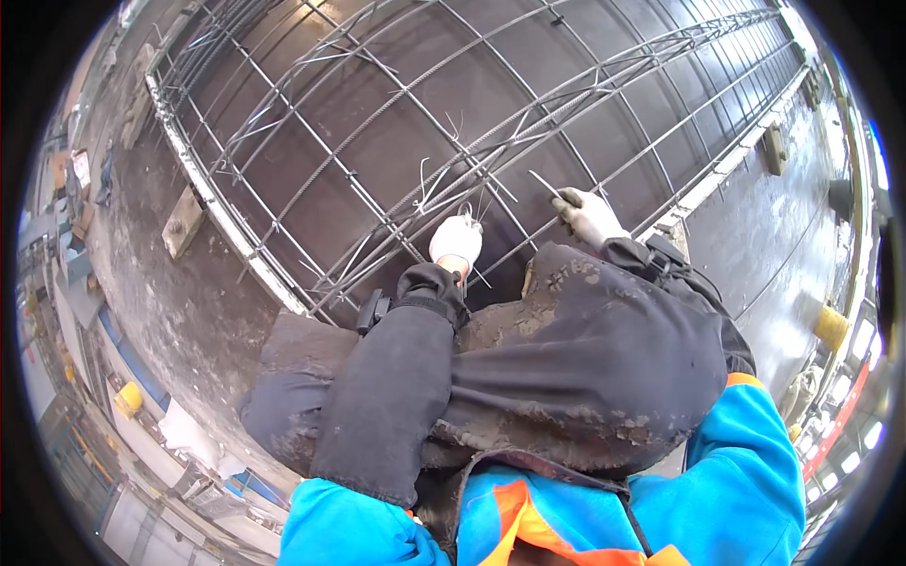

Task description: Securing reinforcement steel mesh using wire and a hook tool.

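My left hand (457, 241), in a white glove, is closed beside a lattice girder of steel bars (596, 79). Thin tie wires (469, 211) stick out from its fingers. My right hand (593, 219), in a pale glove with darker fingertips, is closed around a slim light-coloured rod (542, 181) that points up and left; its other end is hidden in the grip. Both hands are low over a rebar mesh (406, 91). Loose wire ends (423, 185) curl up from the girder just left of my left hand.
The mesh lies above a dark flat plate (377, 141), bounded by a pale side rail (225, 215) on the left and another rail (727, 168) on the right. A block (183, 223) stands outside the left rail. My bent knees (604, 349) are close behind my hands.
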`<action>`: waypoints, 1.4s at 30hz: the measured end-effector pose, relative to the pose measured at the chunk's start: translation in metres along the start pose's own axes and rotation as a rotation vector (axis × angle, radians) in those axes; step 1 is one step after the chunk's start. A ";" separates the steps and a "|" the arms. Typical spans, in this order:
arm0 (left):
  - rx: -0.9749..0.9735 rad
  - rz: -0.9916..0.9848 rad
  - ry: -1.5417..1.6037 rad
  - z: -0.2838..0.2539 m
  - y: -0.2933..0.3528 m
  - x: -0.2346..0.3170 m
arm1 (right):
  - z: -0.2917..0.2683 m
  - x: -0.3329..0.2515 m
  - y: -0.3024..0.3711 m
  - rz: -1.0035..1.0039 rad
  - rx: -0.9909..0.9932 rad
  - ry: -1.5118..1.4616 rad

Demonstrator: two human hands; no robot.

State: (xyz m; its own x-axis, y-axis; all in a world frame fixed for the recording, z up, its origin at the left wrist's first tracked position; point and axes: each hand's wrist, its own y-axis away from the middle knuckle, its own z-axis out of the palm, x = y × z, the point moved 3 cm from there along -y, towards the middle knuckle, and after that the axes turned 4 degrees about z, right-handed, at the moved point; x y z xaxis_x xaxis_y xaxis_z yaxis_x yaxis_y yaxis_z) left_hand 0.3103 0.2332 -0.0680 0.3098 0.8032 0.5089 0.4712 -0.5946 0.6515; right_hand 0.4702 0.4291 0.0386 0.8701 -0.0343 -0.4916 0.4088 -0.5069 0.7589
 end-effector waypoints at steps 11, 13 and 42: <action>-0.011 -0.025 0.033 -0.006 -0.002 0.009 | 0.024 -0.017 -0.061 0.225 -0.408 -0.351; -0.015 -0.028 0.028 -0.007 -0.001 0.009 | 0.018 -0.011 -0.060 0.241 -0.472 -0.435; 0.082 0.075 0.269 -0.014 0.000 0.040 | 0.040 -0.027 -0.019 0.344 -0.527 -0.458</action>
State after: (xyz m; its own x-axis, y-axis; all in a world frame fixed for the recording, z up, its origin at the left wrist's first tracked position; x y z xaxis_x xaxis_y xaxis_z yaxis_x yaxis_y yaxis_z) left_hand 0.3110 0.2651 -0.0395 0.1213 0.7115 0.6921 0.5240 -0.6381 0.5641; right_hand 0.4279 0.4052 0.0202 0.8184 -0.5257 -0.2321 0.3130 0.0692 0.9472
